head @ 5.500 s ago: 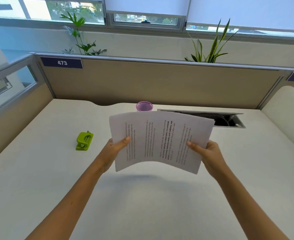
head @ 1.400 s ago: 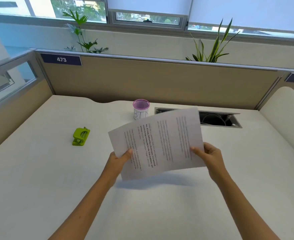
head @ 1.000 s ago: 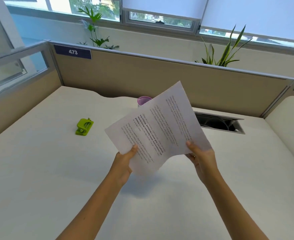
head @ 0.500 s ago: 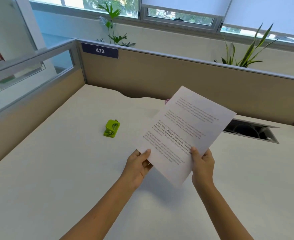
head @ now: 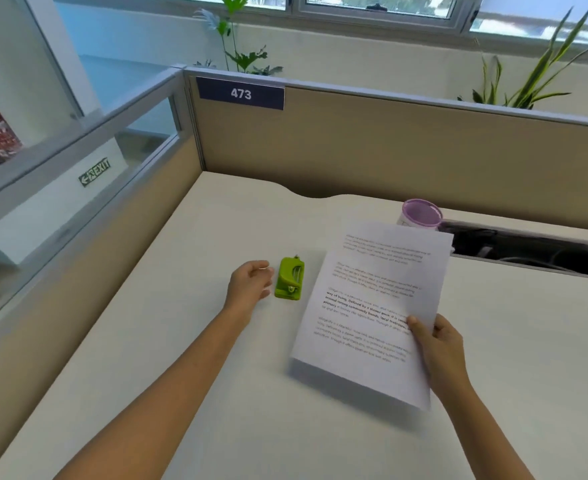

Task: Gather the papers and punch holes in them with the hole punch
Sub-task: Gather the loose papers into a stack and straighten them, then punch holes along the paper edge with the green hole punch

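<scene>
The gathering looks done and the fetch of the tool is in hand: the right hand (head: 439, 344) pinches the papers (head: 372, 306) by their near right edge, thumb on top and the other fingers hidden beneath, holding the stack tilted just above the desk (head: 147, 358). The left hand (head: 249, 282) hangs just beside the green hole punch (head: 289, 278), fingers loosely curled and parted, closing on nothing; whether a fingertip touches the punch I cannot tell. The punch lies flat between that hand and the left edge of the sheets. To my eye the next move calls for grasping the punch, turning its slot toward the paper edge, and feeding the stack in squarely so the sheets stay aligned. The desk is pale and mostly bare, with 1 purple-rimmed cup (head: 420, 213) beyond the papers beside an open cable tray (head: 535, 251). Tan partitions wall it in, one bearing a plate (head: 240, 94) reading 473, with plants (head: 240, 46) along the window ledge behind
</scene>
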`<state>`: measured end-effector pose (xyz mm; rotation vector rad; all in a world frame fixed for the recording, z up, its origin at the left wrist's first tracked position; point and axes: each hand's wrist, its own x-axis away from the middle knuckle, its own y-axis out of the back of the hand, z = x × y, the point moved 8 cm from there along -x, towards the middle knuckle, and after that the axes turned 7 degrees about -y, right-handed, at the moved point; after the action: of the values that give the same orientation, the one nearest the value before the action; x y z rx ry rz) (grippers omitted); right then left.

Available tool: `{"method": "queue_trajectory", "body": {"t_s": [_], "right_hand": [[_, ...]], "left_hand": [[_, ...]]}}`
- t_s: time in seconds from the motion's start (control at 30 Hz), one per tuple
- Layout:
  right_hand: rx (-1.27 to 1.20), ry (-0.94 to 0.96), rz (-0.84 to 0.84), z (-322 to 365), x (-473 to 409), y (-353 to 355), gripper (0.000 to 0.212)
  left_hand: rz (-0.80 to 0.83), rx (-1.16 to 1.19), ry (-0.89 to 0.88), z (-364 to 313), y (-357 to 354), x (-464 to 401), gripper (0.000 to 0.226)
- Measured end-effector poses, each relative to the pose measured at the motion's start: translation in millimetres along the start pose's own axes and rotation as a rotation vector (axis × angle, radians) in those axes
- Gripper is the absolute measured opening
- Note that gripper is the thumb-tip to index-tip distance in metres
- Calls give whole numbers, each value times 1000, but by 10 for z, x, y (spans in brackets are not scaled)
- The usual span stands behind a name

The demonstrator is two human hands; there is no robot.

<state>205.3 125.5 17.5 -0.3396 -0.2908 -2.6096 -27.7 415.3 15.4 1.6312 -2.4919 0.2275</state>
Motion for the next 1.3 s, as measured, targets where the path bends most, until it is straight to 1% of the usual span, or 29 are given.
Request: {"method": "queue_trajectory", "body": {"t_s": [0.1, 0.17, 0.23, 0.33, 0.73, 0.97, 1.3], "right_hand": [[69, -5, 16, -23, -106, -167, 13], [93, -9, 21, -31, -184, -236, 9], [114, -11, 32, -39, -259, -285, 4], [148, -15, 47, -50, -355, -325, 4], [177, -30, 109, -24, -503, -437, 4], [179, -51, 144, -81, -469, -474, 14], [139, -73, 149, -131, -380, -353, 8]], "left_hand": [[63, -191, -10, 49, -94, -203, 33], [114, -277, -2, 103, -179, -281, 31], [137, -327, -5, 132, -235, -332, 26], [136, -370, -13, 157, -261, -394, 23], [182, -384, 14, 207, -271, -363, 20], [181, -428, -10, 243, -328, -172, 19], [190, -445, -14, 243, -354, 15, 17]]}}
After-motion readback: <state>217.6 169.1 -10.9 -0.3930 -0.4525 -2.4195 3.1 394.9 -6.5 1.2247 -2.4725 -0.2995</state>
